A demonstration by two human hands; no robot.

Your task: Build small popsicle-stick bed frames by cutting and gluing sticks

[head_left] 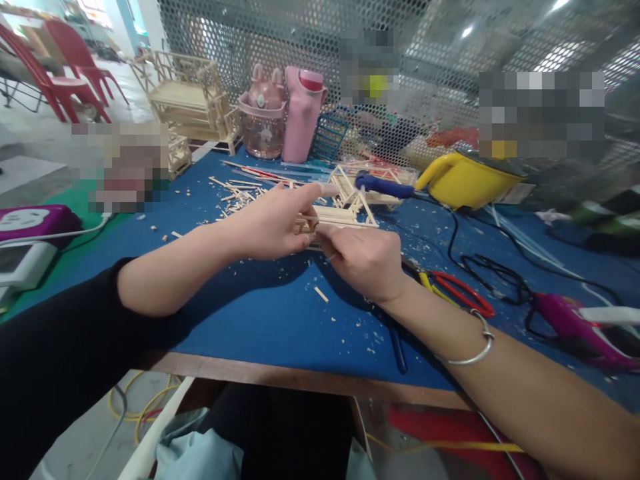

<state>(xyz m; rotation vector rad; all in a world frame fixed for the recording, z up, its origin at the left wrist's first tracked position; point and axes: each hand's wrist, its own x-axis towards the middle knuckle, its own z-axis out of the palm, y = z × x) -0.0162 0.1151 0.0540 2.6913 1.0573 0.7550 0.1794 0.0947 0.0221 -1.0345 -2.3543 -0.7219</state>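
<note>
The left hand [280, 220] spans the left end of a stick frame [340, 217] with its fingers over the top and its thumb low on the near side, a hold that seems meant to steady the light wood. The right hand [367, 260] is curled narrow, pinching at the frame's near side; the fingers hide the spot, so whether a small loose piece also sits between the fingertips is hard to tell. The frame is out past the middle of the surface [280, 313], toward its far edge, leaving the strip along the near edge as room for the wrists.

Loose sticks [243, 193] lie just left of the frame, probably to be within easy reach. A blue tool [385, 185] sits right behind the frame, and pliers [465, 293] with red and yellow handles lie beside the right forearm, both handy to that side. The pink bottle [303, 117] and clear jar [263, 130] stand upright along the far edge, with the yellow pitcher [457, 180] toward the far right corner, presumably to keep them clear of the elbows.
</note>
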